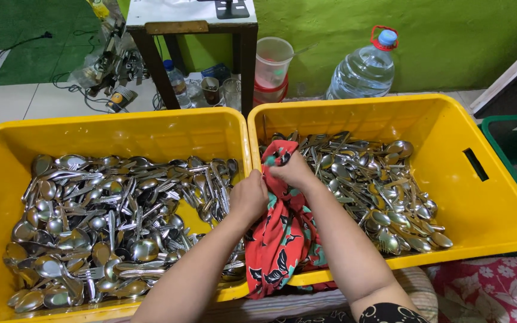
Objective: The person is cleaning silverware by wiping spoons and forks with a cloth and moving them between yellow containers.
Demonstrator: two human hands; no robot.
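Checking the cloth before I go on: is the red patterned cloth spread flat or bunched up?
Bunched. The red patterned cloth is gathered in both hands, left hand and right hand, and drapes crumpled over the right yellow crate's front rim.

A red cloth (279, 239) printed with dark and teal leaves hangs crumpled over the front rim where the two yellow crates meet, its upper end bunched up and gripped in both fists, its lower folds drooping down past the crate edge.

Red leaf-patterned cloth (282, 233), yellow crates (498, 209), silver cutlery (109, 221)
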